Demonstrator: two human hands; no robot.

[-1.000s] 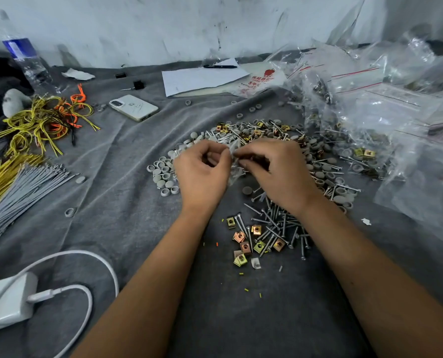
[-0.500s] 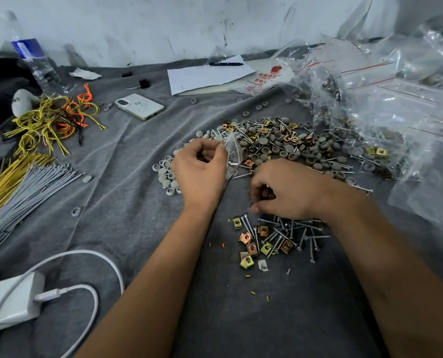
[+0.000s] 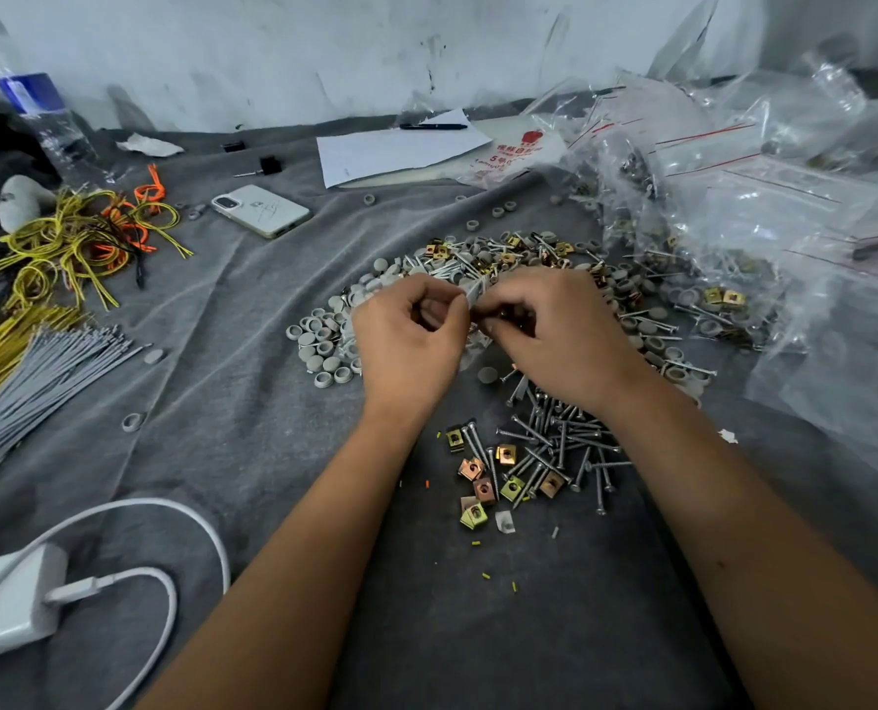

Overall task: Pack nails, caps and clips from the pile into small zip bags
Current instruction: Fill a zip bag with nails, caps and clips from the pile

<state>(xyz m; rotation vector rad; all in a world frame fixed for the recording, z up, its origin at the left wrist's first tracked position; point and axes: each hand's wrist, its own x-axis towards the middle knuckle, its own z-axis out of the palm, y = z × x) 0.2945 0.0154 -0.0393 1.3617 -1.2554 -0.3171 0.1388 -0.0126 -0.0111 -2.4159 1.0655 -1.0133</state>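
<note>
A grey cloth [image 3: 232,453] carried the pile [image 3: 529,263] at center, phone [image 3: 260,210] at ten o'clock, charger [image 3: 11,602] at eight.

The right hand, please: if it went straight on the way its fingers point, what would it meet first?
The right hand points leftward at the small bag pinched between both hands; just beyond is the left hand.

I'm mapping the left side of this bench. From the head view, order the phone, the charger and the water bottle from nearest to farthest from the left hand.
Measured from the left hand:
1. Phone, up and to its left on the cloth.
2. Charger, at the lower-left edge, with its white cable.
3. Water bottle, in the far left corner by the wall.
</note>
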